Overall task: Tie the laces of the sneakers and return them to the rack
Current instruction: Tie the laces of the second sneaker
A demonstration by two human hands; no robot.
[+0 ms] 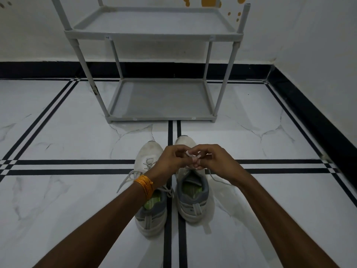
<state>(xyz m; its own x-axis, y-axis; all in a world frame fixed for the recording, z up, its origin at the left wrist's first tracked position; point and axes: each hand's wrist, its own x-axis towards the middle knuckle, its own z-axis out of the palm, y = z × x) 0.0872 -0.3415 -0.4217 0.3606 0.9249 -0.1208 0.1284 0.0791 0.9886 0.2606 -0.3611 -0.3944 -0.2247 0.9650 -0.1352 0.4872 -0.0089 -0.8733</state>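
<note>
Two white sneakers with grey collars and green insoles stand side by side on the floor, toes pointing away from me. The left sneaker [148, 151] has loose laces trailing to its left. Over the right sneaker [193, 194], my left hand [170, 161] and my right hand [214, 161] meet, both pinching its white lace [191, 156] between the fingertips. A loose lace end [218, 180] trails to the right. The hands hide this shoe's tongue. The grey shoe rack [162, 117] stands beyond the shoes with bare shelves.
The floor is white marble tile with black double stripes [77, 166]. The rack's upper shelf [152, 33] stands against a white wall with a black skirting [38, 70]. Another wall runs along the right. An orange thread band [144, 185] wraps my left wrist.
</note>
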